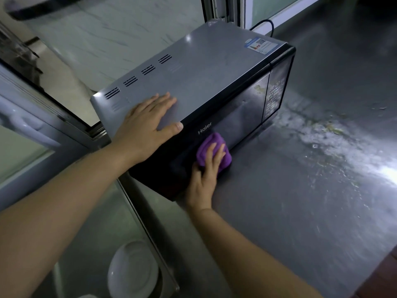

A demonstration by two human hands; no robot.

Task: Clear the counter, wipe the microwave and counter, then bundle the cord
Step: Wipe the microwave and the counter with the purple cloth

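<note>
The microwave (206, 82) is sitting on the counter (300, 190), its door being wiped with a cloth (211, 150) pressed under the right hand (206, 175), fingers spread flat. The top is being steadied by the left hand (148, 123), fingers together and straight. Smears near the keypad (275, 93) are probably best taken next, with firm overlapping strokes.

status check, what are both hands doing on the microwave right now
Left hand flat on grey microwave top, steadying. Right hand pressing purple cloth against black door. Steel counter smeared, unwiped; black cord loose behind.
</note>
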